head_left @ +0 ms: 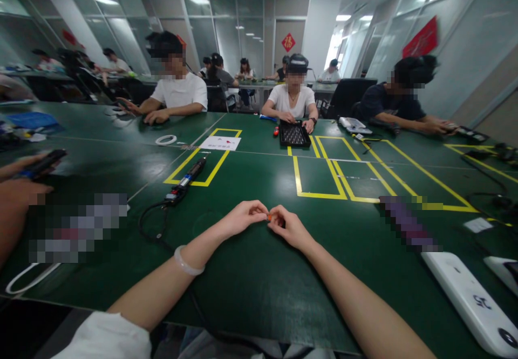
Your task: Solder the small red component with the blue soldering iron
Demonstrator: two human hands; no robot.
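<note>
A small orange piece is pinched between the fingers of the left hand and right hand — both over the green table. Farther off, a cabled tool crosses a yellow tape outline — near a white sheet.

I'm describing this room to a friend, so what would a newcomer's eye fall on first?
Most likely the left hand and right hand, close together at a tiny orange piece just below centre. Then the yellow tape marking boxes on the green table beyond them, and the red diamond at the back of the room.
</note>
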